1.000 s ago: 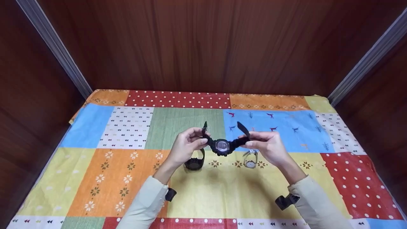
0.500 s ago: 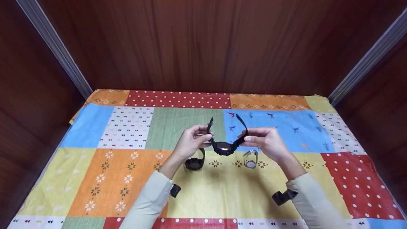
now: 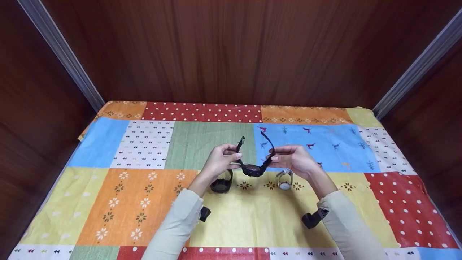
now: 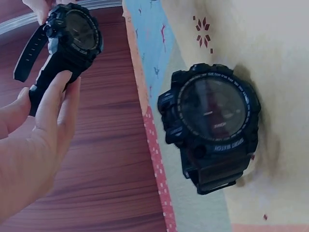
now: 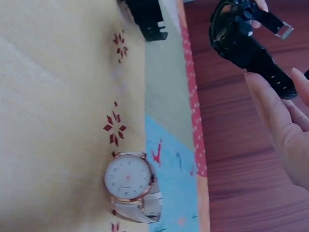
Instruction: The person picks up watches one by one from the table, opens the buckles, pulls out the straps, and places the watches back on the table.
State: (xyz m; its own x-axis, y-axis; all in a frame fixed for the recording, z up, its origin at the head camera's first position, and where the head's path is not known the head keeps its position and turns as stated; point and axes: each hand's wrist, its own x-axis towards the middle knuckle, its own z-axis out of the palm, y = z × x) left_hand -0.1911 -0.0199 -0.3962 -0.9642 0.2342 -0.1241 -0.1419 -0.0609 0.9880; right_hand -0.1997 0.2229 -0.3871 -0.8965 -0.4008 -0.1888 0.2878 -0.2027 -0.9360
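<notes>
Between both hands, raised over the cloth, hangs a black sports wristwatch (image 3: 252,169) with its strap unfastened. My left hand (image 3: 218,160) pinches the buckle half of the strap between thumb and fingers. The holed half is pinched by my right hand (image 3: 294,159). Both strap ends point up, so the watch makes a U with its case lowest. In the right wrist view the metal buckle (image 5: 287,31) shows at one strap end. A second black sports watch (image 4: 212,111) rests on the cloth near the left forearm. Below the right hand stands a white-faced watch (image 5: 128,179) with a pale strap.
A patchwork-print cloth (image 3: 231,216) covers the table. Brown wood-grain panels (image 3: 231,50) rise behind it and at both sides, with grey metal strips (image 3: 68,61) at the corners. A black wrist camera (image 3: 314,218) sits at the right cuff, another (image 3: 204,213) at the left.
My hands have drawn closer together, the left moving right and the right moving left. The strap halves have bent upward, and the watch face has tilted away from the head view.
</notes>
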